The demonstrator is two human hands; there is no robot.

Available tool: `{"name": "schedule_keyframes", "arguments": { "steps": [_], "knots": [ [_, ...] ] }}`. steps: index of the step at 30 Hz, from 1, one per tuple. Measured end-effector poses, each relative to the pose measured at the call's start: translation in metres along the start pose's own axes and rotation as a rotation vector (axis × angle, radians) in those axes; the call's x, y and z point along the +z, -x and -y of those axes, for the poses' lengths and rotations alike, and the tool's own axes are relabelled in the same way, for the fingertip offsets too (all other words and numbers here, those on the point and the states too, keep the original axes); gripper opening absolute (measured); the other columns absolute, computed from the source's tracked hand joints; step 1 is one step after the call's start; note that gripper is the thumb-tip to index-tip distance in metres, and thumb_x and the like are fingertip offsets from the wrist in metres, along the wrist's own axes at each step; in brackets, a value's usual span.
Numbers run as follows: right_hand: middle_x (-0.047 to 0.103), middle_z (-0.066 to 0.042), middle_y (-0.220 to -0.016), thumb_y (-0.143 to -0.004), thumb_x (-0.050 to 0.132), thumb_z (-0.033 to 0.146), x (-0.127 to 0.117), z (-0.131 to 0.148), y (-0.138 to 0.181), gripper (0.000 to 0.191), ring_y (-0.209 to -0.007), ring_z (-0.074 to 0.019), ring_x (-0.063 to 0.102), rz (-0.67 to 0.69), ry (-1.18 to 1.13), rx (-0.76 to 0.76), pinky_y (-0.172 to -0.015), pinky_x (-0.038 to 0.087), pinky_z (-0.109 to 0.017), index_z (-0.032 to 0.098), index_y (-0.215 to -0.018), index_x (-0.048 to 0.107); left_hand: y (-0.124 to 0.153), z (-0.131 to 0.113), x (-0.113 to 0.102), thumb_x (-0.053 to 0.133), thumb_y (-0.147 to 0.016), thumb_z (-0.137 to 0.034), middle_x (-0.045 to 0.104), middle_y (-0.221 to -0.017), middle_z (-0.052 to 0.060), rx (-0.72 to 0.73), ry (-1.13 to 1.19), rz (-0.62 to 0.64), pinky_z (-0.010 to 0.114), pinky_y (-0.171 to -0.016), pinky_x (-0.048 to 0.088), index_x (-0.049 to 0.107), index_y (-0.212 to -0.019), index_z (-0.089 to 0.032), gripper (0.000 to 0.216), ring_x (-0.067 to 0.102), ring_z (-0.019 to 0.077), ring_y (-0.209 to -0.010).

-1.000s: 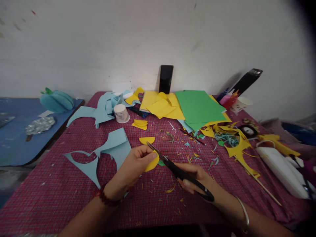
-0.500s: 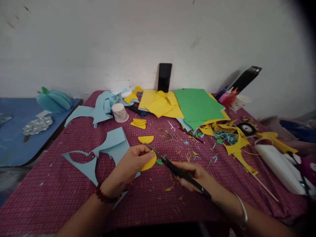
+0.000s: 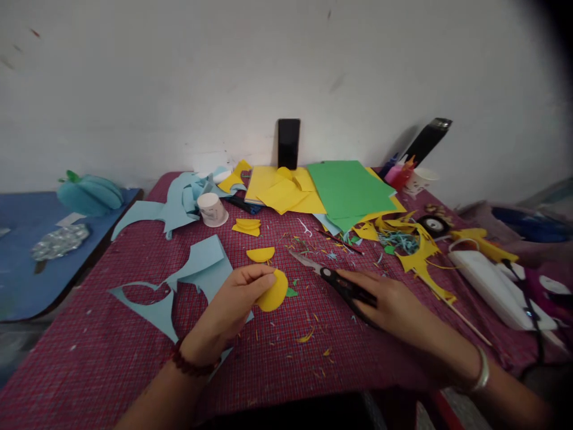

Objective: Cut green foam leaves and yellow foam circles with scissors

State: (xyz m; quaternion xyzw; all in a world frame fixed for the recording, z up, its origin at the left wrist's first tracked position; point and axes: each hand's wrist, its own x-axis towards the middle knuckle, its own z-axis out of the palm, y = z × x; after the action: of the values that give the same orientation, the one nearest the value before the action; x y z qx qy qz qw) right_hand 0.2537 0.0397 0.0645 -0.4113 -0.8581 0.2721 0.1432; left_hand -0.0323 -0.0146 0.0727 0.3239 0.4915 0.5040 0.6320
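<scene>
Between the thumb and fingers of my left hand [image 3: 239, 297] is a round yellow paper circle [image 3: 275, 291], held above the checked tablecloth [image 3: 286, 364]. My right hand [image 3: 387, 298] grips black-handled scissors [image 3: 329, 273], whose blades point left and lie apart from the circle. Just beyond my left hand lies a folded yellow half-circle [image 3: 260, 255], with a small stack of folded yellow pieces [image 3: 246, 226] behind it. A green paper scrap [image 3: 291, 292] shows beside the circle. Cut light-blue paper [image 3: 208, 263] lies to the left of my left hand.
A paper cup [image 3: 212, 210] stands behind the folded pieces. A phone [image 3: 289, 143] leans on the wall behind yellow sheets and green paper [image 3: 351, 194]. At right are yellow offcuts [image 3: 416, 257], a white power strip [image 3: 496, 289] and glue bottles [image 3: 398, 173].
The scissors have moved away from the yellow circle, to the right, with my right hand. The circle now shows more fully in my left hand. The view has shifted slightly.
</scene>
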Motion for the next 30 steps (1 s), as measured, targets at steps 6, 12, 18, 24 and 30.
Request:
{"name": "schedule_keyframes", "arguments": {
  "steps": [6, 12, 18, 24, 30],
  "knots": [
    [0.061, -0.011, -0.12, -0.086, 0.055, 0.022, -0.007, -0.023, 0.018, 0.038, -0.109, -0.0268, 0.058, -0.12, 0.237, -0.095, -0.094, 0.049, -0.047, 0.023, -0.123, 0.061, 0.001, 0.001, 0.004, 0.078, -0.065, -0.023, 0.068, -0.067, 0.001, 0.093, 0.023, -0.102, 0.02, -0.057, 0.042, 0.074, -0.07, -0.016, 0.01, 0.056, 0.0098, -0.061],
    [0.066, -0.008, -0.108, -0.09, 0.054, 0.032, 0.006, 0.04, -0.022, 0.024, -0.098, -0.0218, 0.062, -0.076, -0.4, -0.05, -0.088, 0.05, -0.041, 0.022, -0.11, 0.063, 0.002, 0.0, 0.009, 0.078, -0.066, -0.026, 0.062, -0.059, -0.002, 0.021, 0.089, -0.018, 0.018, -0.046, 0.038, 0.066, -0.069, -0.014, 0.017, 0.052, 0.007, -0.048],
    [0.066, -0.005, -0.087, -0.091, 0.052, 0.044, 0.038, 0.07, -0.058, 0.032, -0.075, -0.0138, 0.065, 0.213, -1.101, -0.008, -0.068, 0.053, -0.029, 0.015, -0.103, 0.057, 0.001, 0.001, 0.005, 0.077, -0.069, -0.022, 0.066, -0.069, 0.001, 0.021, 0.158, 0.093, 0.02, -0.057, 0.045, 0.064, -0.076, -0.014, 0.017, 0.06, 0.0104, -0.062],
    [0.068, -0.007, -0.084, -0.084, 0.062, 0.047, 0.051, 0.061, -0.061, 0.04, -0.069, -0.0142, 0.067, 0.314, -1.387, 0.02, -0.061, 0.053, -0.026, 0.014, -0.104, 0.053, -0.001, 0.004, 0.003, 0.075, -0.072, -0.022, 0.065, -0.069, 0.001, 0.032, 0.184, 0.122, 0.023, -0.061, 0.048, 0.064, -0.077, -0.015, 0.014, 0.059, 0.0115, -0.063],
    [0.07, -0.007, -0.084, -0.081, 0.068, 0.042, 0.053, 0.058, -0.061, 0.038, -0.068, -0.0135, 0.068, 0.294, -1.435, 0.007, -0.062, 0.054, -0.027, 0.014, -0.103, 0.054, -0.004, 0.006, 0.002, 0.078, -0.07, -0.02, 0.065, -0.069, 0.0, 0.022, 0.191, 0.072, 0.021, -0.06, 0.047, 0.066, -0.075, -0.015, 0.014, 0.058, 0.0102, -0.063]
  ]
}}
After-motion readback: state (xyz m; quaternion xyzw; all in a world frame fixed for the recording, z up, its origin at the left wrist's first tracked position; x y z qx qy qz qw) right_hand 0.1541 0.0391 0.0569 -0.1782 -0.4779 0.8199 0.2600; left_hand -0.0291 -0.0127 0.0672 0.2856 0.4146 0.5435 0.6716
